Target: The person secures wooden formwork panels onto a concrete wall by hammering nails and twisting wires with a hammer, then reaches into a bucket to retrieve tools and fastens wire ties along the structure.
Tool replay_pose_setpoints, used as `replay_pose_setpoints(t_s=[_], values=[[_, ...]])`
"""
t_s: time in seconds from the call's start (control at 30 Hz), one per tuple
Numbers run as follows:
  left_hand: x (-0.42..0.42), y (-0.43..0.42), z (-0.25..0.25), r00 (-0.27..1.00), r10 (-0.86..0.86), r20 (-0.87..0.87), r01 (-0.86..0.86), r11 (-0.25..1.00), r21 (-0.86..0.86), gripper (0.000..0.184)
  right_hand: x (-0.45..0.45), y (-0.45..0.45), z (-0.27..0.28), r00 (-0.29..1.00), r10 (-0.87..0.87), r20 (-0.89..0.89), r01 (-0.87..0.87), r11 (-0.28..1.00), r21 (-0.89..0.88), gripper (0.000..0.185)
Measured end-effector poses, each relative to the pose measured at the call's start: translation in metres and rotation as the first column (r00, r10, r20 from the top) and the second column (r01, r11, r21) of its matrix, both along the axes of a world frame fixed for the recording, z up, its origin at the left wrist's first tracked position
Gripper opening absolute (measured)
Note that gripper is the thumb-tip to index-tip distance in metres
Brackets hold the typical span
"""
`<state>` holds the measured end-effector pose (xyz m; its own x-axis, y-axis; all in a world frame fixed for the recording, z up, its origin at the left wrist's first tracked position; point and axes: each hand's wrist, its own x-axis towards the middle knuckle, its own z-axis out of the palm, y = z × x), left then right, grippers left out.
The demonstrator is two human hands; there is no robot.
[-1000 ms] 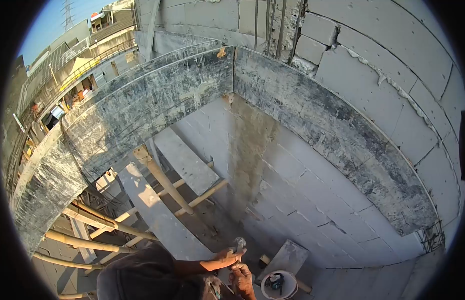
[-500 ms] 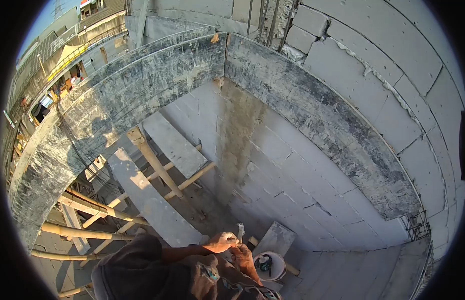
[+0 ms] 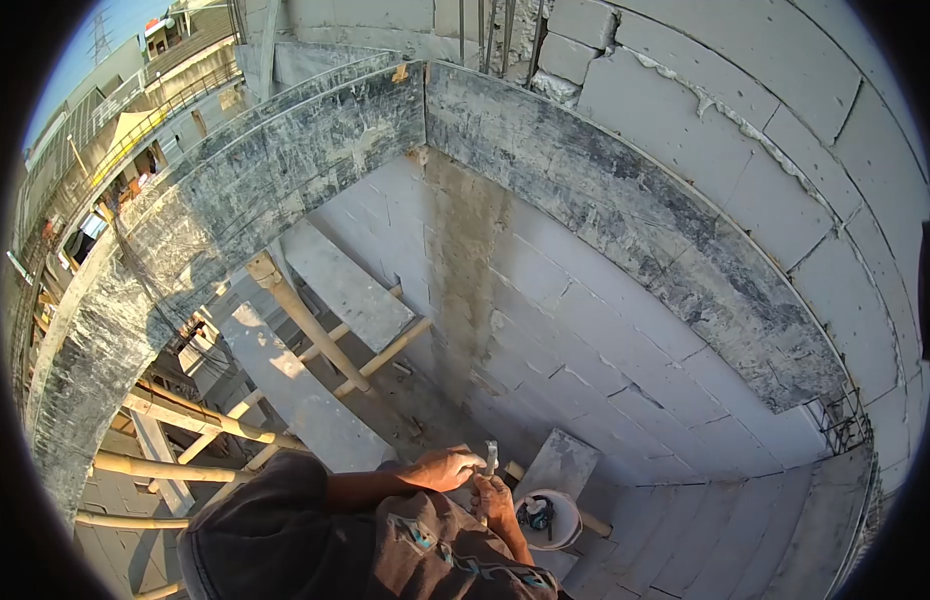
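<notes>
My right hand (image 3: 496,500) is wrapped around the handle of a slim hammer-like tool (image 3: 492,457), whose grey metal head points up above my fist. My left hand (image 3: 447,468) is just left of the tool's head, its fingertips pinched together. Whatever they hold, if anything, is too small to make out. Beside my right hand stands a white bucket (image 3: 565,523) with dark and pale items inside. A grey board (image 3: 563,463) lies behind the bucket.
Long weathered formwork boards (image 3: 625,220) run overhead around the corner, along a pale block wall (image 3: 585,330). Below to the left are wooden poles (image 3: 305,315) and grey planks (image 3: 285,370). Thin rebar (image 3: 508,35) sticks up at the top; a rebar cage (image 3: 835,425) shows at right.
The view has shifted slightly, with most of the scene moving a little left. My hands have moved up and right in the frame, and the tool is still in my right hand.
</notes>
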<state>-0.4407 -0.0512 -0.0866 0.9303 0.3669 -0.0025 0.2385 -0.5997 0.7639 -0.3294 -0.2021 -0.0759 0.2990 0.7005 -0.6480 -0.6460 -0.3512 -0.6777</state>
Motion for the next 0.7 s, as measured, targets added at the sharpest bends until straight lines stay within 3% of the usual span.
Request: replay_pose_setpoints(t_s=[0.1, 0.13, 0.23, 0.27, 0.3, 0.4, 0.47, 0.53, 0.57, 0.63, 0.7], values=[[0.002, 0.014, -0.010, 0.974, -0.210, -0.087, 0.215, 0.975, 0.059, 0.024, -0.005, 0.005, -0.035, 0.999, -0.049, -0.014, 0.048, 0.995, -0.093, 0.019], [0.004, 0.023, -0.022, 0.957, -0.289, -0.016, 0.289, 0.950, 0.121, 0.019, -0.008, 0.009, -0.036, 0.996, -0.084, -0.014, 0.082, 0.994, -0.076, 0.017], [0.016, 0.047, -0.030, 0.900, -0.424, -0.096, 0.435, 0.869, 0.235, 0.017, -0.016, 0.024, -0.051, 0.987, -0.163, -0.004, 0.162, 0.984, -0.068, 0.017], [0.017, 0.060, -0.030, 0.883, -0.470, -0.021, 0.455, 0.843, 0.285, 0.014, -0.023, 0.032, -0.053, 0.981, -0.187, 0.052, 0.191, 0.979, -0.073, 0.018], [0.018, 0.072, -0.031, 0.862, -0.503, -0.055, 0.498, 0.822, 0.276, 0.014, -0.029, 0.040, -0.054, 0.975, -0.188, 0.118, 0.202, 0.972, -0.124, 0.019], [0.022, 0.118, -0.040, 0.793, -0.603, -0.085, 0.598, 0.746, 0.294, 0.014, -0.053, 0.074, -0.038, 0.936, -0.352, 0.014, 0.352, 0.931, -0.100, 0.023], [0.029, 0.159, -0.017, 0.850, -0.523, -0.070, 0.524, 0.821, 0.228, 0.018, -0.069, 0.096, -0.027, 0.866, -0.498, -0.057, 0.491, 0.865, -0.101, 0.025], [0.049, 0.217, 0.011, 0.942, -0.332, 0.053, 0.320, 0.935, 0.153, 0.022, -0.087, 0.112, -0.019, 0.838, -0.545, 0.031, 0.545, 0.833, -0.090, 0.027], [0.061, 0.248, 0.049, 0.968, -0.241, 0.078, 0.225, 0.959, 0.173, 0.022, -0.099, 0.121, -0.018, 0.827, -0.559, 0.065, 0.562, 0.822, -0.089, 0.027], [0.095, 0.315, 0.106, 0.958, -0.089, 0.271, 0.041, 0.983, 0.178, 0.023, -0.116, 0.122, -0.032, 0.790, -0.612, 0.042, 0.614, 0.789, -0.034, 0.021], [0.132, 0.379, 0.172, 0.867, 0.010, 0.497, -0.117, 0.976, 0.185, 0.024, -0.133, 0.121, -0.022, 0.773, -0.634, 0.023, 0.634, 0.771, -0.062, 0.023]])
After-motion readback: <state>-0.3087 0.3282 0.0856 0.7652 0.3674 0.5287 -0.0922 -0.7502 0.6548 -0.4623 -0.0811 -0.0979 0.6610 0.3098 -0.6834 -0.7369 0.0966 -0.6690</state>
